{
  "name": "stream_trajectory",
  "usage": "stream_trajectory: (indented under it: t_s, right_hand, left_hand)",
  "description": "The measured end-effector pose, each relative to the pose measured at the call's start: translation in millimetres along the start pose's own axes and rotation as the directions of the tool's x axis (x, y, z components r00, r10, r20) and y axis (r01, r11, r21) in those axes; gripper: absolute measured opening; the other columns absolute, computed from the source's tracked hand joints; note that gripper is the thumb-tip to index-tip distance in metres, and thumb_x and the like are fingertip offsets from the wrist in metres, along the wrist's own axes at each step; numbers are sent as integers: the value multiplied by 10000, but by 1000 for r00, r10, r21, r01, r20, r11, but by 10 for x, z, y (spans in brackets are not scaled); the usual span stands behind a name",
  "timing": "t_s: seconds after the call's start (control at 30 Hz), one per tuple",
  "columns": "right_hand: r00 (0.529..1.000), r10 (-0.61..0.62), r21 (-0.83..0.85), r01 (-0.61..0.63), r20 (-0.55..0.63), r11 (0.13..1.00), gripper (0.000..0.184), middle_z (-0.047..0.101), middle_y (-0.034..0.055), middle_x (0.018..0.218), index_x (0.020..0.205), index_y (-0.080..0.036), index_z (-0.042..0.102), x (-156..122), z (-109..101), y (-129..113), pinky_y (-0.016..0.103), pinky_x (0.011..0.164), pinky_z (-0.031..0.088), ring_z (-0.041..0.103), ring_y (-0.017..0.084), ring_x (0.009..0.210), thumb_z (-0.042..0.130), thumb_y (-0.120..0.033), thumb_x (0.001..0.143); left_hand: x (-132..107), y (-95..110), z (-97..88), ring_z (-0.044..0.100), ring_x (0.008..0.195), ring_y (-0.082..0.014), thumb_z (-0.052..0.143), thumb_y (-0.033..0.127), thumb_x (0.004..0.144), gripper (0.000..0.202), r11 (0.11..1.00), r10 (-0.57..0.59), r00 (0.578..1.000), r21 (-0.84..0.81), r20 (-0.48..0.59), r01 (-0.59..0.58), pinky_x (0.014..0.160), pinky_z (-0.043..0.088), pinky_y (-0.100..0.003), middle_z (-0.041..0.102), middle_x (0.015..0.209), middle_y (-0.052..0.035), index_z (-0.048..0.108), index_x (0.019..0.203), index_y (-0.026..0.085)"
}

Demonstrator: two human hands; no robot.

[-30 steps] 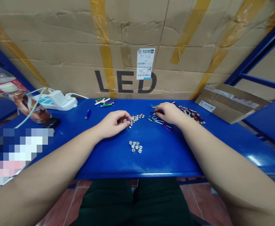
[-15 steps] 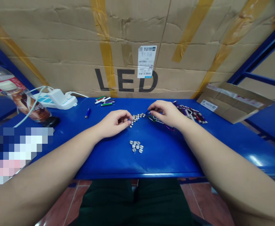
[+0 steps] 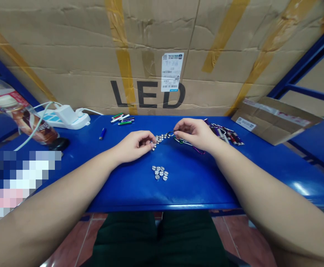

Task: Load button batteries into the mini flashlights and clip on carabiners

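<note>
My left hand (image 3: 134, 145) rests at the near end of a cluster of small silver metal pieces (image 3: 160, 139), its closed fingertips pinching one small silver piece. My right hand (image 3: 194, 132) is pinching a dark carabiner (image 3: 170, 133) by the fingertips, just beyond that cluster. Under and beside this hand lie coloured carabiners (image 3: 186, 143), partly hidden by it. A second group of silver pieces (image 3: 159, 172) sits nearer me on the blue table (image 3: 195, 185), with neither hand touching it.
Keychains (image 3: 225, 133) lie at the far right, near a flat cardboard piece (image 3: 273, 120). Batteries (image 3: 121, 119), a blue lighter (image 3: 103, 133), a white power strip (image 3: 64, 117) and a plastic bottle (image 3: 20, 115) stand at the far left. A large cardboard box (image 3: 150, 48) rises behind.
My right hand has moved left toward the silver cluster, bringing the dark carabiner with it. My left hand has barely moved.
</note>
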State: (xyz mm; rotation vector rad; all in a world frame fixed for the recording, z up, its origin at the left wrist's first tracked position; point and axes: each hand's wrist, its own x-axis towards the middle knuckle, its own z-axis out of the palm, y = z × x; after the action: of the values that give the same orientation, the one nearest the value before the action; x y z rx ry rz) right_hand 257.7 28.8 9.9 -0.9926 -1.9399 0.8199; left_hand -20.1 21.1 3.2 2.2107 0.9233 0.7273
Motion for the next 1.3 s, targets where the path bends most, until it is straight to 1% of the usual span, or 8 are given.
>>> stream_trajectory:
  t_s: [0.1, 0.33, 0.5, 0.6, 0.8, 1.03, 1.17, 1.3]
  right_hand:
    - [999, 13, 67, -16, 44, 998, 259, 727, 37, 780, 922, -194, 688, -13, 67, -73, 357, 718, 581, 686, 182, 700, 772, -421, 831]
    - [998, 20, 140, -29, 66, 990, 279, 730, 26, 732, 924, -190, 671, -10, 186, -121, 327, 669, 567, 687, 168, 648, 801, -411, 814]
    - [997, -2, 138, -9, 79, 990, 240, 736, 26, 750, 892, -201, 643, -7, 247, -118, 330, 675, 566, 688, 168, 659, 786, -380, 822]
    - [997, -18, 137, 7, 77, 991, 224, 735, 28, 755, 883, -201, 635, -7, 261, -113, 328, 677, 563, 685, 169, 666, 776, -365, 825]
    - [996, -8, 135, -4, 89, 991, 216, 735, 24, 747, 885, -203, 643, -17, 269, -139, 322, 676, 563, 688, 168, 667, 772, -366, 826]
    - [993, -13, 125, -2, 120, 992, 220, 739, 22, 742, 880, -204, 654, -10, 294, -144, 328, 666, 567, 695, 173, 669, 766, -388, 832]
    - [993, -16, 144, -1, 115, 990, 221, 743, 25, 755, 894, -208, 655, -1, 316, -127, 336, 682, 579, 705, 177, 686, 764, -390, 833]
    - [993, -33, 147, 16, 110, 989, 214, 742, 24, 764, 901, -203, 655, 3, 328, -118, 333, 689, 583, 716, 179, 701, 764, -375, 835]
  left_hand:
    - [0, -27, 7, 571, 670, -137, 638, 322, 897, 186, 1000, -5, 1000, -2, 12, 5, 634, 456, -262, 633, 772, -3, 690, 1001, 177]
    - [-2, -39, 26, 557, 682, -135, 666, 375, 893, 242, 1000, -9, 1000, -26, 12, 9, 640, 470, -265, 621, 804, -10, 685, 1033, 179]
    - [4, -53, 31, 593, 721, -148, 712, 421, 866, 327, 1000, 3, 1000, -8, -6, -3, 632, 494, -267, 646, 897, -36, 681, 1087, 183]
    - [9, -65, 31, 629, 781, -170, 706, 431, 873, 328, 1000, 7, 1000, 3, -4, -7, 673, 519, -291, 666, 939, -51, 681, 1088, 186]
    - [16, -74, 36, 652, 816, -186, 705, 448, 884, 354, 1000, -9, 1000, -15, -10, 8, 696, 528, -305, 686, 959, -61, 668, 1113, 181]
    - [25, -89, 39, 706, 918, -210, 678, 453, 929, 415, 998, 8, 998, -59, 58, -4, 812, 562, -340, 755, 1033, -70, 681, 1262, 206]
    - [26, -115, 50, 724, 938, -219, 678, 431, 930, 377, 998, 17, 999, -61, 51, -14, 854, 565, -360, 776, 1023, -72, 706, 1224, 198]
    - [23, -105, 55, 723, 890, -208, 685, 412, 923, 327, 996, 19, 999, -92, 45, -14, 827, 561, -344, 775, 968, -62, 717, 1159, 188]
